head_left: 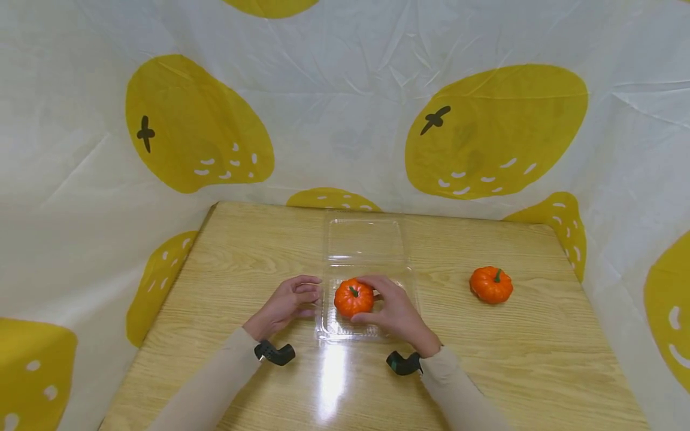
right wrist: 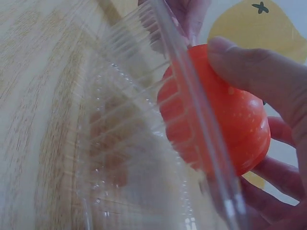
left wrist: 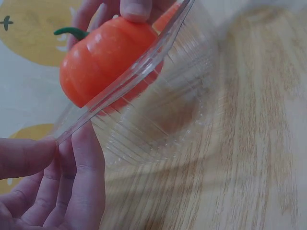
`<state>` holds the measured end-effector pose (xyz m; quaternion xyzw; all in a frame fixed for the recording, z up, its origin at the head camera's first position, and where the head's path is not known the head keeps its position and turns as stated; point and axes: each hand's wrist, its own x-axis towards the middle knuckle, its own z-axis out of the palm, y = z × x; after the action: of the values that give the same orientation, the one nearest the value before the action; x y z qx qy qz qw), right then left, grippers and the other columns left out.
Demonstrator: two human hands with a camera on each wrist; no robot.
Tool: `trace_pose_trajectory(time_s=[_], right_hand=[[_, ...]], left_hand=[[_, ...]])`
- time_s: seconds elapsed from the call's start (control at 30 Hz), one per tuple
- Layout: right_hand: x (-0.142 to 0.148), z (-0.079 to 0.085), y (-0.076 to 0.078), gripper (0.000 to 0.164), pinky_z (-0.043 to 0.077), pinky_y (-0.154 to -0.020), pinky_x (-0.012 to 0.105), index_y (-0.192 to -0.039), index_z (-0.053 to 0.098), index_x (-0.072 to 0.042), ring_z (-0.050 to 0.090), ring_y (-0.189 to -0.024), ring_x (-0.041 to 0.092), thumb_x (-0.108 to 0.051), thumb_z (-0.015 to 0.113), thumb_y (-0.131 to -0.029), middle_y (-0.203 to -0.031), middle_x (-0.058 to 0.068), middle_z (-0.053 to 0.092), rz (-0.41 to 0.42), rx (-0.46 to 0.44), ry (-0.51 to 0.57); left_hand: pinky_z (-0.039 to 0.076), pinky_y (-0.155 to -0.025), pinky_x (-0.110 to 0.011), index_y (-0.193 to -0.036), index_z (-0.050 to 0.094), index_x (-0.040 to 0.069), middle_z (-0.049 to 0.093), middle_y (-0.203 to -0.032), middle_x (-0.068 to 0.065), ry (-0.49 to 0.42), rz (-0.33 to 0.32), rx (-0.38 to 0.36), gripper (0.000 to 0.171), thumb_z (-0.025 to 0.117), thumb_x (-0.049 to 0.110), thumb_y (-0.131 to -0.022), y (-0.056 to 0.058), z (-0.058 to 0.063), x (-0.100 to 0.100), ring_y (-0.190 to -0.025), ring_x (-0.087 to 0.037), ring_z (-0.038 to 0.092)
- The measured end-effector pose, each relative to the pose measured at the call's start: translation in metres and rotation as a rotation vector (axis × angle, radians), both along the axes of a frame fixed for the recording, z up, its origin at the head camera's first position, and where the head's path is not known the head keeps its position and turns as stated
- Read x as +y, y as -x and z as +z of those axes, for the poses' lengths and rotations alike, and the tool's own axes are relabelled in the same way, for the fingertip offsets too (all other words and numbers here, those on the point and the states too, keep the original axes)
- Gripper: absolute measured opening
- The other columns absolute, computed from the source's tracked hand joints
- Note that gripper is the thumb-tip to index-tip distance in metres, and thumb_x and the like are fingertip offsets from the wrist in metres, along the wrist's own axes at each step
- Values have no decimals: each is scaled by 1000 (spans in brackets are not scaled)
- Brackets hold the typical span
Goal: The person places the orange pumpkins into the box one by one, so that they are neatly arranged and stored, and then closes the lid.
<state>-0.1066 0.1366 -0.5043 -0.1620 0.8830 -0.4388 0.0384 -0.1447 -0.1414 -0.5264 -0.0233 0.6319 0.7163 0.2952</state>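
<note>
A small orange toy pumpkin (head_left: 351, 303) with a green stem is in my right hand (head_left: 398, 312), thumb on its near side and fingers around its far side. In the right wrist view, the pumpkin (right wrist: 235, 122) sits partly below the rim of a clear plastic clamshell box (right wrist: 217, 139). The box's clear lid (head_left: 366, 239) lies folded back, away from me. At the box's left edge, my left hand (head_left: 286, 305) pinches the rim between thumb and fingers, best seen in the left wrist view.
A second orange pumpkin (head_left: 490, 285) rests on the wooden table (head_left: 517, 359) to the right. White cloth (head_left: 339, 131) printed with yellow fruit hangs behind and at both sides of the table. Each wrist wears a black camera mount (head_left: 276, 353).
</note>
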Motion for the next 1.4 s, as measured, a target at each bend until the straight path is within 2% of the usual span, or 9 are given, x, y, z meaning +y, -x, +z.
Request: trace_pose_trajectory(time_s=[0.67,1.03,1.27,1.4], right_hand=[[-12,-9,6,79,60,-97,44,-140,61,-19,66,-113,24,-29,97,-70,-132,4,66,-10,-120,-22],[-14,-15,9,78,59,-100,46,-140,61,-22,65,-119,26,-32,96,-71,-137,4,65,5,-137,-21],[-13,-15,10,77,58,-103,50,-141,61,-19,63,-125,29,-29,95,-72,-144,7,62,33,-117,-23],[-12,-15,11,80,59,-102,48,-143,60,-17,63,-125,30,-29,95,-72,-144,8,62,41,-116,-13]], left_hand=[[63,-77,-29,-145,47,-2,67,-112,-1,-16,3,-10,47,60,1,-100,4,-4,5,-93,-12,67],[63,-77,-29,-143,49,0,68,-112,-1,-6,7,-12,45,61,2,-100,5,-5,7,-93,-13,68],[63,-77,-29,-143,49,-1,68,-111,-1,-12,6,-9,45,62,3,-100,5,-5,8,-93,-13,68],[63,-77,-29,-143,49,-1,68,-114,-3,-3,4,-8,44,61,3,-101,5,-6,7,-94,-13,68]])
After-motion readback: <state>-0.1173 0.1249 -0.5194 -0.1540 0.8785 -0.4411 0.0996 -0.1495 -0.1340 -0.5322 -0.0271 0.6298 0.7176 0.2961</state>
